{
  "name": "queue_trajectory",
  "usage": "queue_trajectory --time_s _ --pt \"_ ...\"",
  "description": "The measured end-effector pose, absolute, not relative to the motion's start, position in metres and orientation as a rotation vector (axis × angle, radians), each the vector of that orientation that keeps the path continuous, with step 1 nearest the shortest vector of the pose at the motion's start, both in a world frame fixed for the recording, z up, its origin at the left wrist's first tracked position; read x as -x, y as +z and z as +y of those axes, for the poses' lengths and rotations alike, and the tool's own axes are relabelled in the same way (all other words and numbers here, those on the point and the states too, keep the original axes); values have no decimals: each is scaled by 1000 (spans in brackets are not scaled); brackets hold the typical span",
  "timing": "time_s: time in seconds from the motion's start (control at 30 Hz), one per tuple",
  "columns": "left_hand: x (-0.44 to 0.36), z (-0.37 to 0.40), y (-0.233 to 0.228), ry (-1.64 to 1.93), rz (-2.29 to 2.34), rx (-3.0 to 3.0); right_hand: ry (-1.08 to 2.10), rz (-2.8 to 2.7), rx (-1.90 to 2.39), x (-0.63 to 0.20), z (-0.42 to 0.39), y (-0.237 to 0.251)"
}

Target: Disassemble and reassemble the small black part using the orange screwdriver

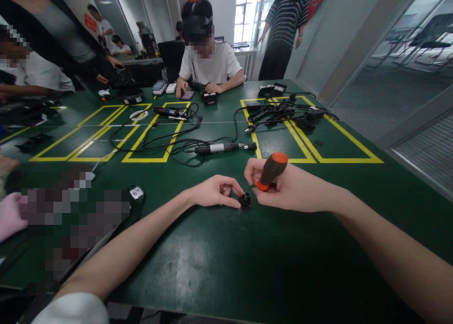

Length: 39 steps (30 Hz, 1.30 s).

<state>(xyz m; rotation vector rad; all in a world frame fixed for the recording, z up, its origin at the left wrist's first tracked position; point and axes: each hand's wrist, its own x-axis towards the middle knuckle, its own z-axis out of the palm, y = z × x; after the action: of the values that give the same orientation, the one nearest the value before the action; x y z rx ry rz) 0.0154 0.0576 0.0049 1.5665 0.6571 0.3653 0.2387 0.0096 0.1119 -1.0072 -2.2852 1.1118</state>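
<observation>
My right hand is wrapped round a screwdriver with a dark grey and orange handle. The handle's orange end points up; the shaft is not visible. To its left, my left hand pinches a small black round part between thumb and fingers. This part stands on the green table, with a short cylinder at its top and a wider, flat bottom. A small gap shows between the part and my right hand.
Beyond my hands lie a corded electric screwdriver, looped black cables and a heap of black adapters. Small screws lie at right. Across the green table, a person sits working. A pink-looking hand is at left.
</observation>
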Motion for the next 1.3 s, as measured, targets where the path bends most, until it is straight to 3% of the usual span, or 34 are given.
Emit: queue_trajectory --time_s 1.3 --pt "-16 56 8 348 654 -1562 1166 -2291 987 -243 11 105"
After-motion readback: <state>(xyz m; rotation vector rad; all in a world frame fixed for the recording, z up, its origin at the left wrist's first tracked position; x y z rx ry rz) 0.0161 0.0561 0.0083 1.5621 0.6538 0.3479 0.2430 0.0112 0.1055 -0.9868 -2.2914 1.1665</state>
